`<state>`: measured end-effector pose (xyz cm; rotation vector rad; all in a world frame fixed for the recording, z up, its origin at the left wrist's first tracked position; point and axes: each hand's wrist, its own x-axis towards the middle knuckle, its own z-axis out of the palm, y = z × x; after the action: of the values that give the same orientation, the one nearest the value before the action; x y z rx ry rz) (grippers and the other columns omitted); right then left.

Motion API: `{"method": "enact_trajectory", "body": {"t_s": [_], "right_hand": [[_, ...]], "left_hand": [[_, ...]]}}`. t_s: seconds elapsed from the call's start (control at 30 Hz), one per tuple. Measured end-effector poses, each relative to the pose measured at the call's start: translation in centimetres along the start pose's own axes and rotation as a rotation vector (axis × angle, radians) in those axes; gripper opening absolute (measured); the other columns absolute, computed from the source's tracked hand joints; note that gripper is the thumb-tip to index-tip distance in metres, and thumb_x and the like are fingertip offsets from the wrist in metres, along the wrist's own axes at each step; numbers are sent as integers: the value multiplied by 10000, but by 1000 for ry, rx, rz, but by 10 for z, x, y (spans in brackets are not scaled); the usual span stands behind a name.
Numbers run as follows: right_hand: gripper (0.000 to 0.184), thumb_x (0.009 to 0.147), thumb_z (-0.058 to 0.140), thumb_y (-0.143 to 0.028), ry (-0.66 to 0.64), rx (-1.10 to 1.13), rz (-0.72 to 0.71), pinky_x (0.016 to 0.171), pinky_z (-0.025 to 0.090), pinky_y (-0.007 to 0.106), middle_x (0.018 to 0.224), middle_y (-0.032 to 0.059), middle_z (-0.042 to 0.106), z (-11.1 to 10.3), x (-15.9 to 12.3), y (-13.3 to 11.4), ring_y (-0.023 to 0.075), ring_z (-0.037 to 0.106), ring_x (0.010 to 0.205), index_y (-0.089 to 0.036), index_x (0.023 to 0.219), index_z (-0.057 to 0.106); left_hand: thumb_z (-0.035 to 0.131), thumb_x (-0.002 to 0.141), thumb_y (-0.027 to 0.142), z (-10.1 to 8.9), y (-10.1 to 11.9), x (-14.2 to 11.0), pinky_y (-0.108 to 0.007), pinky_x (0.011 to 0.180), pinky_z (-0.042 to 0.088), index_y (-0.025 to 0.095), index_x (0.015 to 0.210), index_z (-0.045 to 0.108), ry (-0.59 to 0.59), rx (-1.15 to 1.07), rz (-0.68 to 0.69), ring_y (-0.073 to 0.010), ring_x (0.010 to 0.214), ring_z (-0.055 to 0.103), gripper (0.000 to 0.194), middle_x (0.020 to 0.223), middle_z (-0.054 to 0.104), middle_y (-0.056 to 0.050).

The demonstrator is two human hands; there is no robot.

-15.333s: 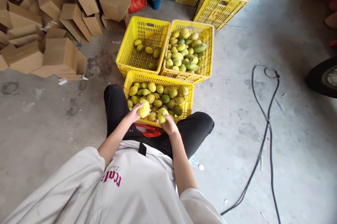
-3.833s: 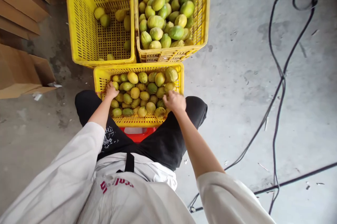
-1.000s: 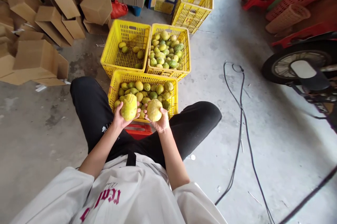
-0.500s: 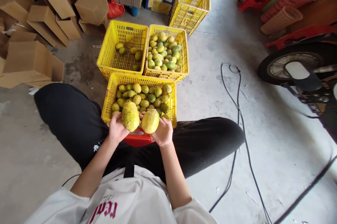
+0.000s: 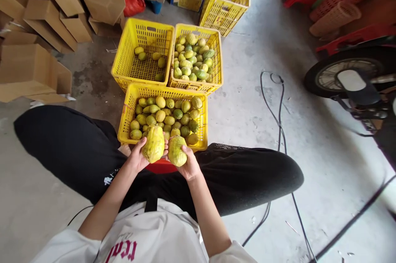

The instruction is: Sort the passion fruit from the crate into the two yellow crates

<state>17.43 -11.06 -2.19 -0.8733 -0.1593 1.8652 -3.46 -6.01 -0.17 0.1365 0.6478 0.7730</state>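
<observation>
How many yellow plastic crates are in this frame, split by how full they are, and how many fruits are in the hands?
Yellow slatted plastic crates well filled with fruit: 2, the near crate and the far right crate
Crate with a few fruits: 1, the far left crate
Crates with no fruit visible: 1 stack, count within it unclear
Yellow-green fruits in hand: 2, left hand, right hand
Total: 4 crate positions, 2 held fruits

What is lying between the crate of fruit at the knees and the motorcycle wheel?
In the head view, only bare concrete floor crossed by a black cable.
</observation>
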Motion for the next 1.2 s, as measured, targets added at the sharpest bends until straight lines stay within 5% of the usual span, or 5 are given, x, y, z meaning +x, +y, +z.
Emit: {"method": "enact_trajectory", "body": {"t_s": [0.23,0.47,0.7,1.03,1.2], "right_hand": [[670,865,1091,-788,68,43,-8,1165,806,678,1232,150,943,5,10,-2,497,850,1499,-275,1231,865],[629,801,1005,-556,91,85,-107,1317,716,768,1433,146,944,12,12,-14,526,776,1651,-319,1370,883],[666,780,1177,-642,118,57,-32,1162,820,670,1215,119,965,3,19,2,495,873,1488,-283,1244,861],[588,854,1093,-637,174,54,-78,1246,781,658,1306,102,965,7,24,-3,460,859,1533,-302,1266,838],[585,847,975,-540,42,114,-106,1327,717,748,1448,126,944,10,21,-11,491,779,1658,-319,1376,860]], "left_hand": [[1014,953,463,-2,4,7,-671,1463,624,197,1775,741,98,-20,39,-523,1661,800,905,1630,904,-209],[842,1098,455,-5,11,15,-646,1536,544,266,1834,723,124,-62,144,-464,1836,666,769,1762,853,-166],[1039,924,437,-32,7,27,-562,1461,652,229,1284,897,279,49,37,-449,1725,772,439,1404,977,-160],[783,1051,397,-3,7,35,-604,1441,662,171,1721,778,273,-119,46,-455,1664,822,707,1581,933,-200],[839,1093,404,-17,12,32,-615,1509,591,196,1798,697,270,-80,68,-441,1715,788,749,1653,905,-206]]}}
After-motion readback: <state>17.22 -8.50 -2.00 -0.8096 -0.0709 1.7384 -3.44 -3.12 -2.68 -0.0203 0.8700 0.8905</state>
